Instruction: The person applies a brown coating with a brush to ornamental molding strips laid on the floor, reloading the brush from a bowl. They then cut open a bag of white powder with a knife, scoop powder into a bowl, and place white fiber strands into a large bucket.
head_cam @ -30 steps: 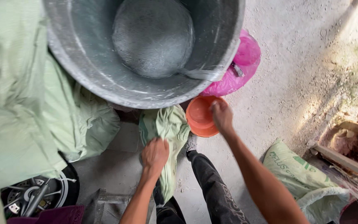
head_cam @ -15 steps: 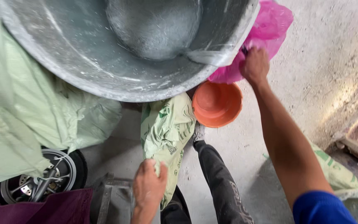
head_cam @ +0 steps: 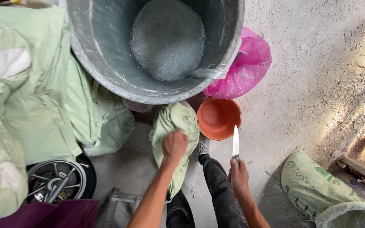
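Knife (head_cam: pixel 235 141) upright in right hand (head_cam: pixel 239 177)

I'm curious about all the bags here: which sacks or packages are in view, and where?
Small pale green sack: under the left hand, printed.
Green sack with white lining: floor, lower right, printed.
Big pale green sacks: piled left.
Pink plastic bag: beside the metal tub.

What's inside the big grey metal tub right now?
The metal tub shows only its bare, scratched grey bottom. A clear plastic scrap hangs on its rim. The pink bag behind is partly hidden.
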A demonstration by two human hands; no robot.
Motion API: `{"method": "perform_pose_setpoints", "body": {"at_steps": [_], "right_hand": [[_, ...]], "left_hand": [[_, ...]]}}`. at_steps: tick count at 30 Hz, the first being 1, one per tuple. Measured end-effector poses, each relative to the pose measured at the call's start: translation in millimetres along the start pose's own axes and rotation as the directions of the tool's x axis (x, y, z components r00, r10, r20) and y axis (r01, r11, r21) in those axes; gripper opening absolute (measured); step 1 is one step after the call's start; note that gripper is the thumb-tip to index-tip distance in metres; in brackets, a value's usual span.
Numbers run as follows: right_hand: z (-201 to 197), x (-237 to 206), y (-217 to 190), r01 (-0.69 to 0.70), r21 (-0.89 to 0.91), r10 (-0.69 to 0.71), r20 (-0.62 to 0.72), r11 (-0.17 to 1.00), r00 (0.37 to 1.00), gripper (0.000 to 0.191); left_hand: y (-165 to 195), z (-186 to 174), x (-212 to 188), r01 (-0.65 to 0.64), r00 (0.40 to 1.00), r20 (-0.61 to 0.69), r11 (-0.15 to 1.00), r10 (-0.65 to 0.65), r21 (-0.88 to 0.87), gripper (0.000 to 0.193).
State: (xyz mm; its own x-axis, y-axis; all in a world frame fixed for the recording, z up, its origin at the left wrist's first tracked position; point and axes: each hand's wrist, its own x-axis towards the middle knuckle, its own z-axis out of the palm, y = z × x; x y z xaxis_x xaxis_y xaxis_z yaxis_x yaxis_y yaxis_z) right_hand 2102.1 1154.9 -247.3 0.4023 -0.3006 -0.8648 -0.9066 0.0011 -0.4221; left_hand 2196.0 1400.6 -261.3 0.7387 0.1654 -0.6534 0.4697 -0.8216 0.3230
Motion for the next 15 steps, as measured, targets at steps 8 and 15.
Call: {"method": "perform_pose_setpoints", "body": {"at_steps": [8, 15], "right_hand": [[20, -43, 41, -0.052, 0.102, 0.047, 0.050, 0.993, 0.998, 0.027], [77, -57, 12, 0.090, 0.007, -0.090, 0.046, 0.996, 0.995, 0.036]], "left_hand": [[-21, 30, -95, -0.277, 0.959, -0.101, 0.949, 0.264, -0.153, 0.023], [-47, -12, -61, -0.004, 0.999, -0.054, 0.970, -0.009, -0.244, 0.033]]}}
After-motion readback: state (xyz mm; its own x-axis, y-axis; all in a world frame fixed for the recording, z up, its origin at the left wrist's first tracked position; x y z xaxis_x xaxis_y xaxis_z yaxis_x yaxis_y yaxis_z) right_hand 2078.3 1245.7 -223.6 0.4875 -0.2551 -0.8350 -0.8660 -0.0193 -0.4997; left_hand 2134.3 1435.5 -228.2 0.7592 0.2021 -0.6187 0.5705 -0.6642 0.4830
